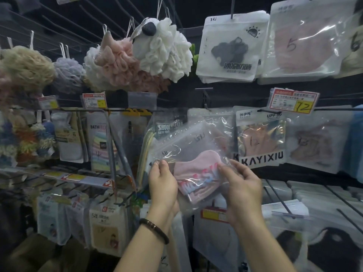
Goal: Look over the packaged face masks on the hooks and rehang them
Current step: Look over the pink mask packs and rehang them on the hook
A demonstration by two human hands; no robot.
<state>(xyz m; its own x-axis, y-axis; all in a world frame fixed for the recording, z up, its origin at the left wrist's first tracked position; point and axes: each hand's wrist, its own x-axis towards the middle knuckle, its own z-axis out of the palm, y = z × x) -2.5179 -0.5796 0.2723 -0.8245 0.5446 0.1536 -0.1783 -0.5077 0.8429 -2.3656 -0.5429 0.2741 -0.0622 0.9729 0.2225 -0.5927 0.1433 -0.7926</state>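
Mask packet (188,146) held up in both hands, tilted.
Pinched at left edge by left hand (164,183), gripped at right edge by right hand (241,185); clear plastic, pink mask (196,173) inside; just left of hanging KAYIXIU packet (260,140), down-left of price tag (293,101) marked 12.

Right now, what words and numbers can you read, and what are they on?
"KAYIXIU": peach mask pack
"12": yellow price tag
"5": upper pink mask pack
"BATH": striped towel pack
"SHUQI": clear bath pack
Lettering on the held mask pack: too blurred.
Other small print: too small.
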